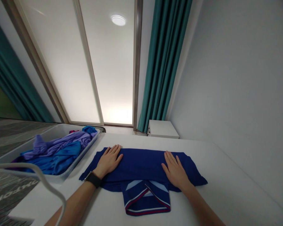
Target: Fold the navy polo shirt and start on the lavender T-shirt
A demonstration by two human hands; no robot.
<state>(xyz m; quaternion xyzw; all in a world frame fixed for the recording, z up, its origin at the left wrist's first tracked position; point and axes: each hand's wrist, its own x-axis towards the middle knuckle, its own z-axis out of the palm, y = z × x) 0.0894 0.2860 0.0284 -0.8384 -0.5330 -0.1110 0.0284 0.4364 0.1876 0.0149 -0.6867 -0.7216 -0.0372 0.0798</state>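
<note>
A navy blue polo shirt (141, 164) lies folded on the white table (198, 207). Its collar (147, 201), edged in red and white stripes, points toward me, and the sleeves stick out to both sides. My left hand (109, 160) rests flat on the left part of the shirt, fingers stretched forward; a dark watch is on that wrist. On the right part, my right hand (174, 169) is also pressed flat with its fingers extended. Neither hand grips the fabric.
A white plastic basket (72, 168) with purple and blue clothes (66, 153) stands at the left. A pale cable (47, 183) curves across the lower left. Behind the table are a small white cabinet (162, 129), a teal curtain (166, 62) and frosted sliding doors (110, 72). A wall (238, 78) borders the right.
</note>
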